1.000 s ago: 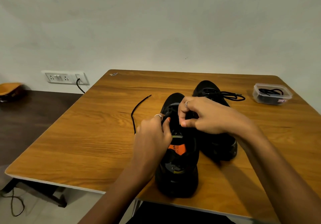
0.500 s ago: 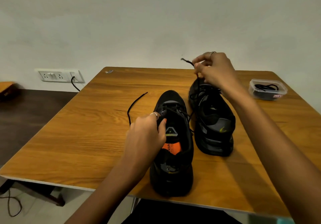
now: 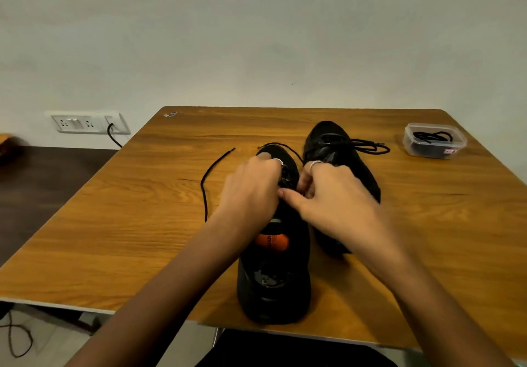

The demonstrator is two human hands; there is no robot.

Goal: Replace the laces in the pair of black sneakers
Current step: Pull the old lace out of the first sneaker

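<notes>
Two black sneakers stand side by side on the wooden table (image 3: 142, 224), toes away from me. The near sneaker (image 3: 275, 281) has an orange insole label. My left hand (image 3: 252, 192) grips its left eyelet edge. My right hand (image 3: 328, 195) pinches the black lace (image 3: 204, 190) at the eyelets; one lace end trails left across the table, another curves over the toe. The far sneaker (image 3: 339, 153) is laced, its lace ends loose to the right.
A small clear plastic box (image 3: 433, 140) holding black laces sits at the table's back right. A wall socket strip (image 3: 88, 123) with a plugged cable is at left, above a dark side surface. The table's front edge is near my arms.
My right hand has come down from above the far sneaker, back to the near sneaker's eyelets. The lace it pulled up now lies over the toe. My left hand stayed on the shoe.
</notes>
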